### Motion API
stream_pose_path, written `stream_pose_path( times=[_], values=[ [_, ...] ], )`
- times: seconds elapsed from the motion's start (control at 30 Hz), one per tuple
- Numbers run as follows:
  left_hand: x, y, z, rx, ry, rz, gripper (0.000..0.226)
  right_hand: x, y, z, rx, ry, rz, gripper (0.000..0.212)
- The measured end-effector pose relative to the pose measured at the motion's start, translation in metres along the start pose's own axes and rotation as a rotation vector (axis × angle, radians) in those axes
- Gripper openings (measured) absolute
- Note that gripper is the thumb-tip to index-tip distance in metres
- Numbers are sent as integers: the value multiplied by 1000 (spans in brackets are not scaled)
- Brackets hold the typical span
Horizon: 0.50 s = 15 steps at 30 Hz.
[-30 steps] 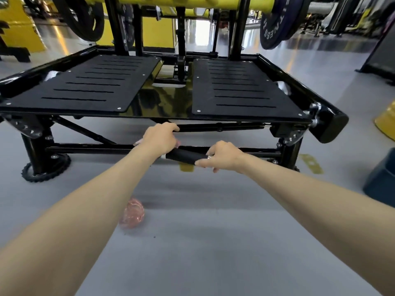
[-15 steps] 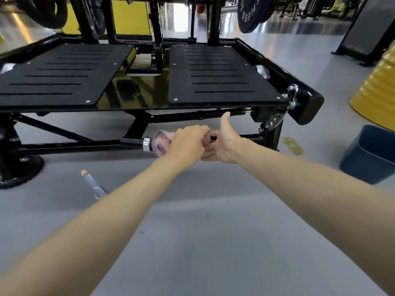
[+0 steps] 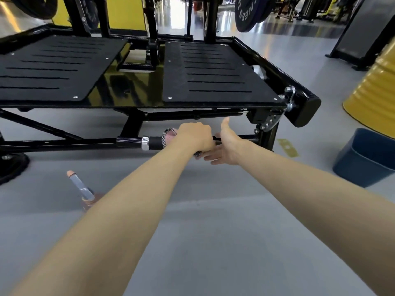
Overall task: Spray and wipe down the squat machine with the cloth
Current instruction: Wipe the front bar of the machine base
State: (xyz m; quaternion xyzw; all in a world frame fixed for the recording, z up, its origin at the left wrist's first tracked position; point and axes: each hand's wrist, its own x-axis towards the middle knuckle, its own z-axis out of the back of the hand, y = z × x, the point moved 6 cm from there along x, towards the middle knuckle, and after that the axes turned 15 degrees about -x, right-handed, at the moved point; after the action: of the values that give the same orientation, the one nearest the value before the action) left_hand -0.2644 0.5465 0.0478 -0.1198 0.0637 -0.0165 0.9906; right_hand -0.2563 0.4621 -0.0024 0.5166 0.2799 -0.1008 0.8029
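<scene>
Centre frame: left hand [image 3: 193, 136] fingers curled, pressing the pink cloth [image 3: 170, 134] around the squat machine's [image 3: 213, 71] handle bar [image 3: 154, 143]. Right hand [image 3: 226, 146] open, fingers spread, beside it. Cloth looks soft, light; best bunched in the palm.

The floor [image 3: 213, 242] in front of the machine [image 3: 136, 82] lies open between the two forearms and on toward the viewer. A spray bottle [image 3: 82, 188] stands on it to the left, just beside the left forearm. A blue bin [image 3: 367, 159] sits on the right, well apart from the right hand [image 3: 226, 146]. Under the platform there is a low gap, crossed by the handle bar [image 3: 136, 142] and a diagonal brace [image 3: 38, 124]. The left hand [image 3: 194, 136], closed on the cloth [image 3: 170, 135] around the bar, fills the stretch just beside the right leg [image 3: 267, 137]. The yellow drum [image 3: 376, 92] closes off the far right.
</scene>
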Motion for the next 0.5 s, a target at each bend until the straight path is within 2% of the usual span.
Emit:
stream_pose_path(
  times=[0.07,0.17,0.27,0.37,0.5],
  values=[
    [-2,-11,-4,169,38,-57,27,5,-4,4,-53,-39,-5,91],
    [-5,-24,-17,429,17,-201,18,4,-8,1,-65,-35,13,87],
    [-10,-24,-27,603,7,-354,27,0,-3,-3,-40,-38,33,80],
    [-18,-23,-40,793,-10,-582,29,-7,11,-4,-13,-71,67,75],
    [-25,-12,-45,958,-48,-705,29,-17,27,-9,-61,-104,116,76]
  ],
)
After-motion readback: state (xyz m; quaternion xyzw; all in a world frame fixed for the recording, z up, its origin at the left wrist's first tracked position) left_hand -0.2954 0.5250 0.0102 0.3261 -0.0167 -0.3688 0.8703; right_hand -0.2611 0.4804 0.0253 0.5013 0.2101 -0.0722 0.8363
